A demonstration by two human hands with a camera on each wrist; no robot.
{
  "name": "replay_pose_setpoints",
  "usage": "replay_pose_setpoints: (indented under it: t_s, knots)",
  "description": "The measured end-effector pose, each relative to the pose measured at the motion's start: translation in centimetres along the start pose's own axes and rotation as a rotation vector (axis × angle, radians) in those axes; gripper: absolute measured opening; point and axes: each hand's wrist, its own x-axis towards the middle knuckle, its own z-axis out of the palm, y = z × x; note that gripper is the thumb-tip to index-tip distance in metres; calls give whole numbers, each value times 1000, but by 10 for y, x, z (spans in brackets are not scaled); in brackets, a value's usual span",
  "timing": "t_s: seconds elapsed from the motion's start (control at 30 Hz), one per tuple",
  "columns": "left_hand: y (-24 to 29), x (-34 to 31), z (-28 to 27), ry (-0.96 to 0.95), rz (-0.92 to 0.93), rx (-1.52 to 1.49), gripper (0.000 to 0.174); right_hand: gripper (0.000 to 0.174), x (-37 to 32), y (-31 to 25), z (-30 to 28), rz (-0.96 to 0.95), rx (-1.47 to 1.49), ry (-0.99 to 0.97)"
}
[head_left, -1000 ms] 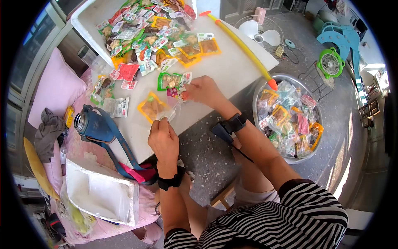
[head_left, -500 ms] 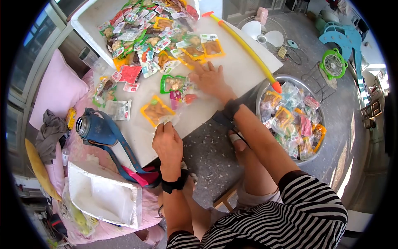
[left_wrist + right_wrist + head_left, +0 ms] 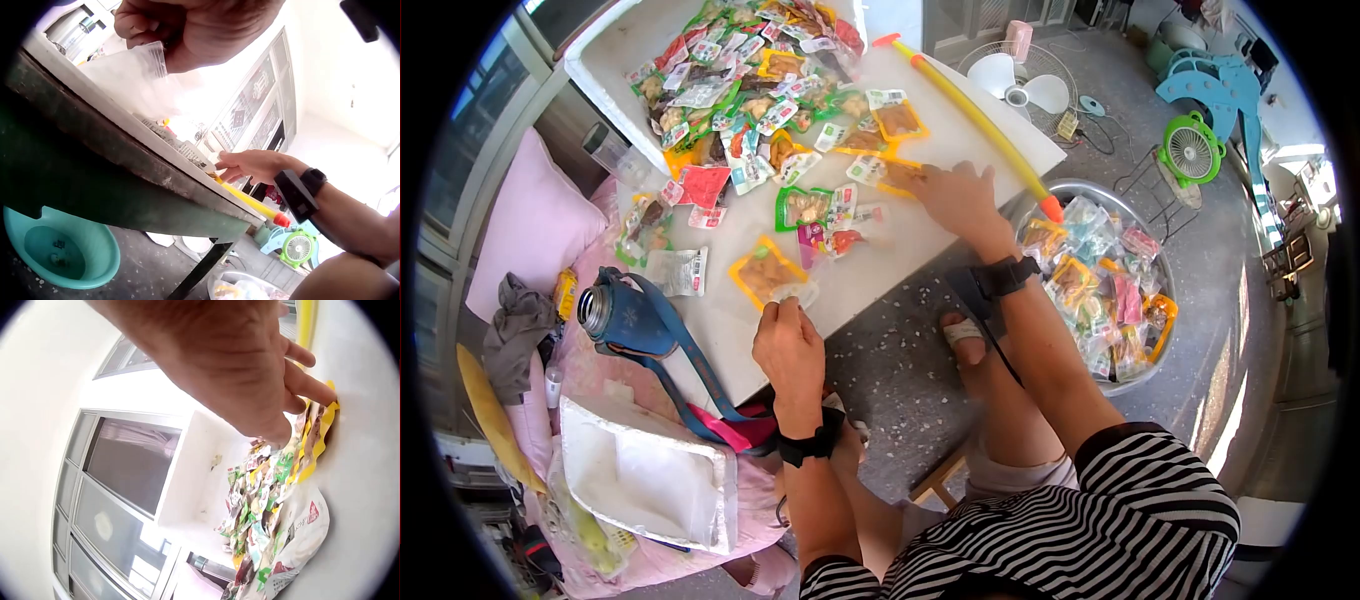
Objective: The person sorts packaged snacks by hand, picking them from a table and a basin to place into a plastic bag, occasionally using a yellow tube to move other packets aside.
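Observation:
My left hand pinches the edge of a clear plastic bag at the near table edge; the left wrist view shows the bag hanging from the fingertips of this hand. Beside it lies a yellow-edged packet; whether it is inside the bag, I cannot tell. My right hand pinches the right end of another yellow-edged packet, and in the right wrist view this hand's fingertips are on a yellow edge. Green and purple packets lie between the hands.
A white foam box spills many packets at the back. A yellow tube lies along the right edge, above a metal basin of bagged packets. A blue bottle stands left. The left wrist view shows a teal basin.
My right hand has left the small packets near the bag, reached to the yellow packets at the back, and drawn one slightly nearer. My left hand stays at the bag.

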Motion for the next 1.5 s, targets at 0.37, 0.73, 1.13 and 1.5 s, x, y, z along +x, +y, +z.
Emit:
replay_pose_setpoints:
  t_s: [0.37, 0.73, 1.13, 1.5]
  knots:
    - [3, -1, 2, 4, 8, 5, 7, 34, -4, -1, 47, -131, 181, 226]
    - [6, -1, -2, 22, 16, -20, 4, 41, -17, 24, 18, 358, 236, 261]
    - [6, -6, 0, 13, -13, -45, 5, 9, -43, 13, -40, 155, 1449, 174]
    - [4, -3, -5, 69, -18, -76, 3, 14, -63, -42, -11, -199, 1345, -496]
